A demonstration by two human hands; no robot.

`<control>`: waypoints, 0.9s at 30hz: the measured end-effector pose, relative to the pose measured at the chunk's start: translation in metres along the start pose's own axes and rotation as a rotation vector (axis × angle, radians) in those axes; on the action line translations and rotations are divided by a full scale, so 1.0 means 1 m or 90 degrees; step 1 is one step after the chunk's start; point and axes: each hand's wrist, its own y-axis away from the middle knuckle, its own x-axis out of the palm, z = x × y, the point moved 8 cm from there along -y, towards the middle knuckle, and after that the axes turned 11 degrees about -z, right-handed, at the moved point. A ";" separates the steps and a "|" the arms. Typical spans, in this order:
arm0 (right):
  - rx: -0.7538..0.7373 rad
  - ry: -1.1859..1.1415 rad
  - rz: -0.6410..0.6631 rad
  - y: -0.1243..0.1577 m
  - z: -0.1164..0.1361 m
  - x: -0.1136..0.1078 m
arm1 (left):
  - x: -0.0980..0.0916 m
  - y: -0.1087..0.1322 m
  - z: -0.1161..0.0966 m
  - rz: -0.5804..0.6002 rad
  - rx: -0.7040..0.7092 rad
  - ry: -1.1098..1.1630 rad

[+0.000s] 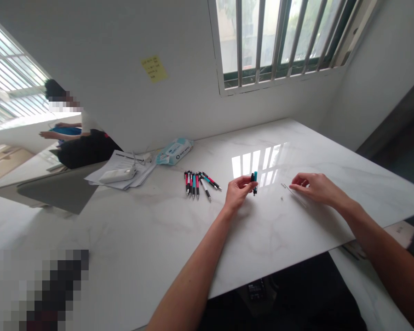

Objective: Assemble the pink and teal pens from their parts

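No legible text on the yellow sticky note (154, 69) or wipes pack (174, 151)

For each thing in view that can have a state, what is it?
left hand: pinching teal pen barrel, held upright
right hand: resting on table, fingertips at thin refill
pens: lying loose, side by side
wipes pack: lying flat, lid closed
papers: stacked flat

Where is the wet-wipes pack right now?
In the head view the wipes pack lies on the table near the far wall, left of centre, between the paper stack and the pens.
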 end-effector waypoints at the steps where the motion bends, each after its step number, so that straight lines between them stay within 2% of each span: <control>1: 0.017 0.015 0.011 0.005 -0.006 0.001 | -0.001 0.000 0.000 -0.004 -0.002 -0.002; 3: 0.044 0.040 0.027 0.014 -0.017 0.003 | -0.003 0.000 0.000 -0.010 -0.008 -0.005; 6: 0.058 0.084 0.002 0.020 -0.028 -0.001 | -0.004 0.000 0.001 -0.015 -0.016 -0.008; 10: 0.033 0.162 -0.015 0.013 -0.036 -0.003 | -0.003 0.000 0.002 -0.014 -0.016 -0.013; 14: 0.019 0.184 -0.029 0.000 -0.032 -0.002 | -0.002 0.000 0.001 -0.011 -0.010 -0.012; 18: 0.021 0.010 -0.081 -0.012 -0.003 -0.006 | -0.001 -0.001 0.003 0.003 -0.003 -0.011; 24: -0.059 -0.340 -0.079 -0.028 0.070 -0.006 | 0.003 0.001 0.006 0.036 0.004 -0.030; 27: -0.057 -0.394 -0.095 -0.030 0.082 -0.004 | 0.003 0.001 0.006 0.041 0.005 -0.029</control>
